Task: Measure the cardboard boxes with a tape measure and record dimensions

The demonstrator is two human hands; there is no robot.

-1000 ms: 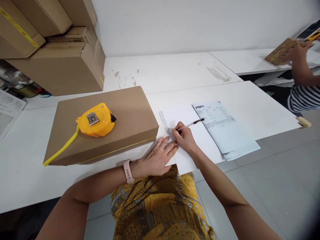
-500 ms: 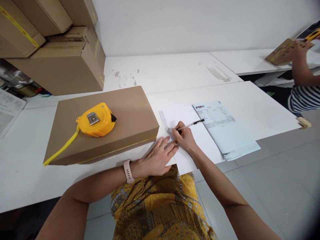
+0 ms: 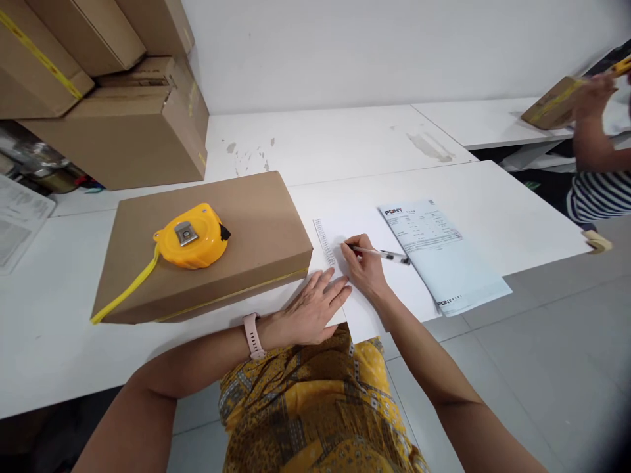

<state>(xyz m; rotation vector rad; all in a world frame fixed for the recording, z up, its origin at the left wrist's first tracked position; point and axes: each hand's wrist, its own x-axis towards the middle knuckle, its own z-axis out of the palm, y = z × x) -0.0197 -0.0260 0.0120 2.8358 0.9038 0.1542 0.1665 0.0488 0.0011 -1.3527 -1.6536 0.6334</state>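
Note:
My right hand [image 3: 367, 266] holds a clear pen [image 3: 384, 254] with a black grip, its tip pointing left just above a white sheet of paper [image 3: 409, 289]. A narrow column of small handwriting runs down the sheet's left edge. My left hand [image 3: 315, 309], fingers spread, lies flat over the lower left of the sheet and the table edge. Left of it sits a closed cardboard box [image 3: 246, 217]. On top of the box lies a yellow tape measure [image 3: 194, 243], its yellow strap hanging over the front left corner.
A pale blue printed booklet [image 3: 458, 276] lies right of the sheet on the white table [image 3: 325, 151]. Cardboard boxes [image 3: 133, 138] are stacked at the back left. Printed papers [image 3: 22, 223] lie at the far left. At the right, a co-worker's hand [image 3: 594, 98] is by a smaller box [image 3: 552, 105].
My right hand has shifted slightly up and right, off the column of writing, and the pen's back end has dipped. My left hand stays put. The co-worker's hand has moved.

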